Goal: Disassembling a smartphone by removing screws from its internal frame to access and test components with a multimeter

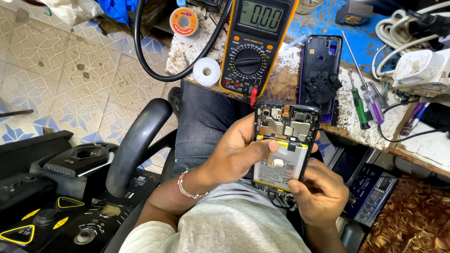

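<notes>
An opened smartphone (284, 140) with its back off shows a circuit board at the top and a pale battery below. My left hand (234, 152), with a beaded bracelet at the wrist, grips its left side, thumb lying across the battery's upper edge. My right hand (321, 192) holds the lower right corner, thumb on the bottom of the battery. The phone is held over my lap, just in front of the workbench edge (281, 89). Thin black wires hang under the phone's lower end.
On the bench lie a yellow-framed multimeter (255, 40), the purple phone back cover (320, 65) with a black part on it, two screwdrivers (363, 100), a solder spool (184, 22), a white tape roll (206, 71) and white cables (398, 33). A black chair armrest (138, 140) stands left.
</notes>
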